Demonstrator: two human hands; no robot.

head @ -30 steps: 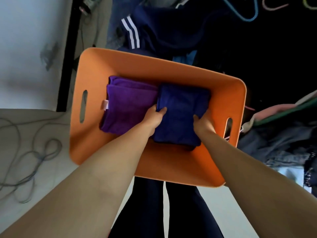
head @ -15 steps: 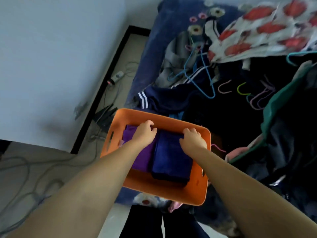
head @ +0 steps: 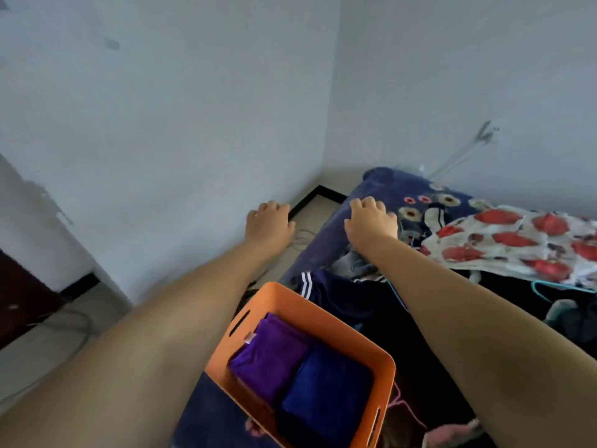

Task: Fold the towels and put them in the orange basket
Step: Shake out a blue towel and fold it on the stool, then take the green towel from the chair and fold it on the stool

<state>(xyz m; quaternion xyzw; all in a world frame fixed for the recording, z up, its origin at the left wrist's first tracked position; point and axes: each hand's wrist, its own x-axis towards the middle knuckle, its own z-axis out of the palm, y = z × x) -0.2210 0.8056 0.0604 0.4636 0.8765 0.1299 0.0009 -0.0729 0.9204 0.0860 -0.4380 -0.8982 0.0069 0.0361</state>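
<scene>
Cluttered bed point(head: 326, 247), orange basket point(head: 326, 321) corner cropped

Bare forearms, no sleeves or jewellery

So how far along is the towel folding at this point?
Done: a folded purple towel and a folded blue towel lie side by side in the orange basket. In hand: nothing; the left hand and right hand are raised beyond the basket, fingers curled, holding nothing. Left: no loose towel is clearly visible among the clothes on the bed, so the job looks finished or nearly so.
</scene>
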